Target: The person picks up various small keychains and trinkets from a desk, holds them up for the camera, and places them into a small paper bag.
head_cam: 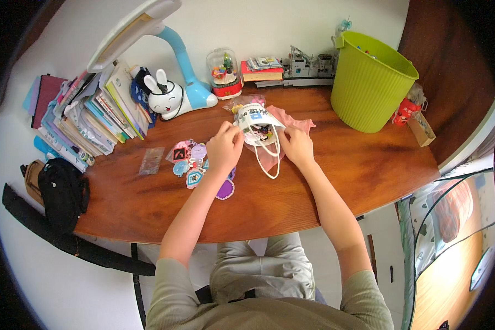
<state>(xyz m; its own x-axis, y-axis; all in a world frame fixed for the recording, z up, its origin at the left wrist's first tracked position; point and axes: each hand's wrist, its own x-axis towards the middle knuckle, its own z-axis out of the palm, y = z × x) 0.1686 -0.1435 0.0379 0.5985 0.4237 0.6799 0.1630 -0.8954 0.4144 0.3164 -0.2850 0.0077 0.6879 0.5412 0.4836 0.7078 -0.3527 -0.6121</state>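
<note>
Between my hands lies a white bag (247, 114) with printed writing and white cord handles (273, 171). Its mouth faces me, and small mixed items (265, 134) show inside. My left hand (225, 146) pinches the left side of the mouth, while my right hand (298, 146) grips the right side. Pink cloth-like material (291, 117) spreads from behind and under the bag. Beyond it sits a clear plastic packet (247, 100) with yellow and pink contents. Colourful flat cutouts (194, 177) lie beside my left forearm, which hides some of them.
A lime-green bin (369, 86) stands back right. Further left are a blue-and-white rabbit desk lamp (167, 99), a row of books (99, 111), a black bag (62, 194) and a small clear packet (151, 161). A snow-globe-like ornament (225, 76) and grey brick model (309, 64) line the wall.
</note>
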